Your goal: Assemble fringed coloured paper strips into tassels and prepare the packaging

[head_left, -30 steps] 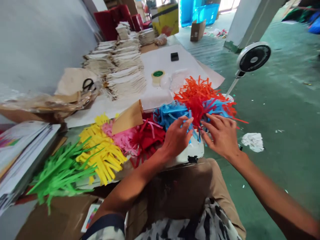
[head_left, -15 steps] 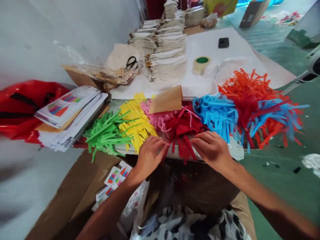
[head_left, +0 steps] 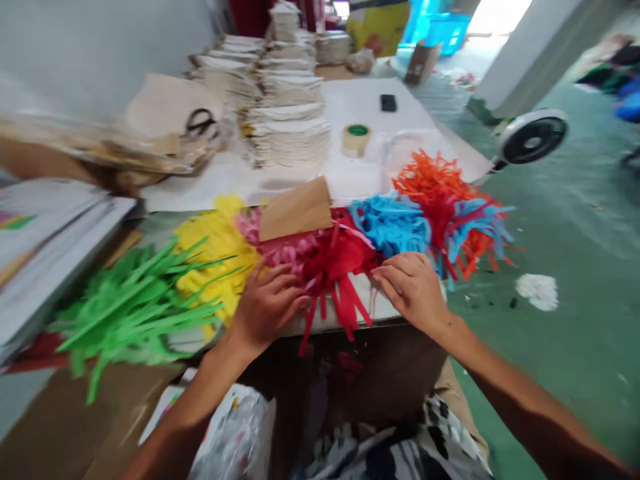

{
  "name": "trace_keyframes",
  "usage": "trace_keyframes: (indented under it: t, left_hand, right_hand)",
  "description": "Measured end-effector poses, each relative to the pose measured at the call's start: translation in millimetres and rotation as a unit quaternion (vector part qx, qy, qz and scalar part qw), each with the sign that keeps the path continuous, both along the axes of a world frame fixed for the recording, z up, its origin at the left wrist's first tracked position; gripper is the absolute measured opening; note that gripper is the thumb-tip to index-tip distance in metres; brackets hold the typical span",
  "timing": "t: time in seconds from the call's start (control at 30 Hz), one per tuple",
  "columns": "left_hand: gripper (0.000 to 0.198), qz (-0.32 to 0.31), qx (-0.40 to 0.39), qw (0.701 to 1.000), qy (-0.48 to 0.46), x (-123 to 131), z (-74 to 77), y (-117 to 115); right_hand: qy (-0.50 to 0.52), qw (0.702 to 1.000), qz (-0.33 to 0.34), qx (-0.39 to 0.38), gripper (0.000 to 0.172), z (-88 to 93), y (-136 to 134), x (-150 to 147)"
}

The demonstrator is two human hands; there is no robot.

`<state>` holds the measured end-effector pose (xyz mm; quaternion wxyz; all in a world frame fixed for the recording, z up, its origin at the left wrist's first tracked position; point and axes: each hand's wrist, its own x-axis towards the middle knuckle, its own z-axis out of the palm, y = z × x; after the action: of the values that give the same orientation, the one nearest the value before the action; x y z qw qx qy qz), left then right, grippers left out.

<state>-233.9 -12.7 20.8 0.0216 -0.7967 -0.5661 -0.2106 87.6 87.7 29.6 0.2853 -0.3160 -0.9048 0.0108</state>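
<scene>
A bunch of red paper strips lies at the table's front edge, its ends hanging over. My left hand rests left of it, beside pink strips and yellow strips, its fingers stretched out and somewhat apart. On the other side, my right hand has its fingers bent toward the thumb at the right edge of the red bunch. Whatever is between those fingertips is too small to make out. A brown paper piece lies on the pink strips. Blue strips lie just beyond my right hand.
Green strips and a paper stack lie left; orange strips lie right. Farther back are stacked off-white bundles, tape, scissors and a black phone-like object. A fan stands right of the table.
The view has shifted, bringing the fan into sight. My hands have moved farther apart, and the left fingers have spread out toward the pink strips. The red bunch looks more fanned out.
</scene>
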Motion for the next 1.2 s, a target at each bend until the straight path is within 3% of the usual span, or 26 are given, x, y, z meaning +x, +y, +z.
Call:
trace_keyframes:
  t: [0.13,0.23,0.27,0.33,0.5,0.6,0.67,0.7,0.77,0.8,0.9,0.97,1.07,1.2]
  left_hand:
    - [0.017,-0.049,0.047,0.997,-0.042,-17,12.6,8]
    - [0.016,-0.047,0.058,0.994,-0.078,-17,27.7,12]
    - [0.016,-0.04,0.061,0.994,-0.085,-14,32.7,12]
    - [0.017,-0.031,0.062,0.993,-0.097,-3,41.0,13]
    - [0.016,-0.06,0.025,0.991,-0.119,28,45.1,16]
    - [0.019,-0.072,-0.006,0.99,-0.122,40,36.2,19]
    - [0.018,-0.069,-0.023,0.99,-0.119,44,28.6,22]
    - [0.017,-0.064,-0.028,0.991,-0.116,46,25.1,23]
    - [0.016,-0.053,-0.033,0.992,-0.114,50,20.2,26]
    - [0.016,-0.048,-0.034,0.992,-0.115,51,19.0,27]
    - [0.017,-0.036,-0.033,0.991,-0.125,55,20.3,26]
    - [0.017,-0.03,-0.032,0.99,-0.132,55,22.5,24]
    - [0.016,-0.023,-0.028,0.988,-0.15,49,21.6,21]
    - [0.018,-0.005,-0.008,0.983,-0.181,40,14.0,24]
  right_hand:
    - [0.013,0.975,-0.22,0.037,0.014,-6.7,-11,108]
    - [-0.069,0.905,-0.396,0.136,0.021,-15.9,-14,188]
    - [-0.084,0.891,-0.417,0.158,0.022,-19.6,-13,208]
    - [-0.095,0.89,-0.417,0.155,0.018,-26.9,-10,235]
    - [-0.082,0.91,-0.387,0.123,0.032,-31.2,2,256]
    - [-0.073,0.904,-0.395,0.148,0.033,-17.8,6,238]
    - [-0.065,0.902,-0.393,0.166,0.033,-4.2,4,203]
    - [-0.061,0.923,-0.35,0.148,0.031,2.3,1,178]
    - [-0.038,0.976,-0.194,0.09,0.014,10.9,-7,116]
    - [-0.043,0.989,-0.121,0.074,0.013,12.1,-10,83]
    - [-0.05,0.994,-0.003,0.1,0.014,3.6,-13,-4]
    - [-0.058,0.99,0.036,0.125,0.019,-5.5,-6,-41]
    - [-0.062,0.98,0.062,0.176,0.013,-11.0,12,-62]
    - [-0.054,0.973,0.076,0.212,0.014,-3.1,27,-60]
